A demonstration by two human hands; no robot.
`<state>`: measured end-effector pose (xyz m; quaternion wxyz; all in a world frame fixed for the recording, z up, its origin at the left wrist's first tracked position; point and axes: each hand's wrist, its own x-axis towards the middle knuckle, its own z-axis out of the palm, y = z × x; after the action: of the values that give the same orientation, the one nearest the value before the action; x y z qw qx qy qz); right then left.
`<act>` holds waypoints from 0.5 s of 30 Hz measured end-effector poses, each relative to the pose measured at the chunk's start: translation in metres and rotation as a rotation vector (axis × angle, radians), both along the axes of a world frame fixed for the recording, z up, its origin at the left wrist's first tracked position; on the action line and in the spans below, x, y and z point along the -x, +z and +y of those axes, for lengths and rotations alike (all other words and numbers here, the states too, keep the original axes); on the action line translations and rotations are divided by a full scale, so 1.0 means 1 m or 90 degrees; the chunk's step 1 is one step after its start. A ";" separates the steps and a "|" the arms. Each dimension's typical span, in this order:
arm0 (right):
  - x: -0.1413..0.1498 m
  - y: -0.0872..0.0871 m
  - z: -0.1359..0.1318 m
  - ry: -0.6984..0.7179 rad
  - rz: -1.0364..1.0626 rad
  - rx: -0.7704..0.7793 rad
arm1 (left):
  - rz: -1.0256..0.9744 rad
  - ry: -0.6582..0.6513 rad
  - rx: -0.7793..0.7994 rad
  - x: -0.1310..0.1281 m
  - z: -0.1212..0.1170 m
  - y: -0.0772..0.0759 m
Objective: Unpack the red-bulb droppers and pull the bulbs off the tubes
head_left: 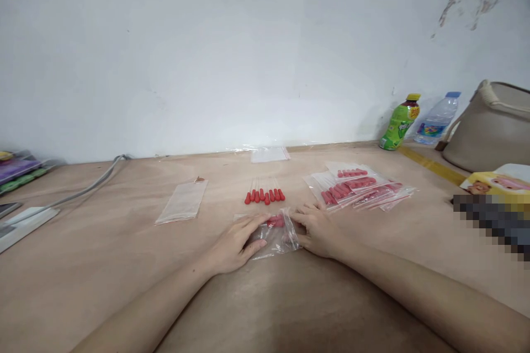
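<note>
The clear bag (271, 245), red pieces (275, 222) inside, lies on the table (232, 309), apparently being straightened, which calls for light fingers. The left hand (235, 242) touches it, thumb and fingers apart; the right hand (322, 233) meets its edge, grip unclear.

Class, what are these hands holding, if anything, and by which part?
The right hand appears to grip the clear bag of red pieces by its right edge; the left hand touches its left side, but its grip is unclear.
</note>
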<state>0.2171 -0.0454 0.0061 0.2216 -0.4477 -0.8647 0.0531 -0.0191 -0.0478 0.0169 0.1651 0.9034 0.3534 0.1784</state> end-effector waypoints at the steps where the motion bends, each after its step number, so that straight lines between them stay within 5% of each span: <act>1: 0.001 0.001 -0.001 0.002 -0.004 0.007 | -0.001 -0.004 -0.001 0.000 0.000 0.001; 15: 0.005 0.000 0.003 -0.015 0.164 0.113 | 0.000 0.015 -0.007 -0.002 -0.002 -0.001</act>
<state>0.2121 -0.0422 0.0062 0.2910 -0.4654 -0.8154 0.1841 -0.0174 -0.0502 0.0162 0.1579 0.8999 0.3632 0.1825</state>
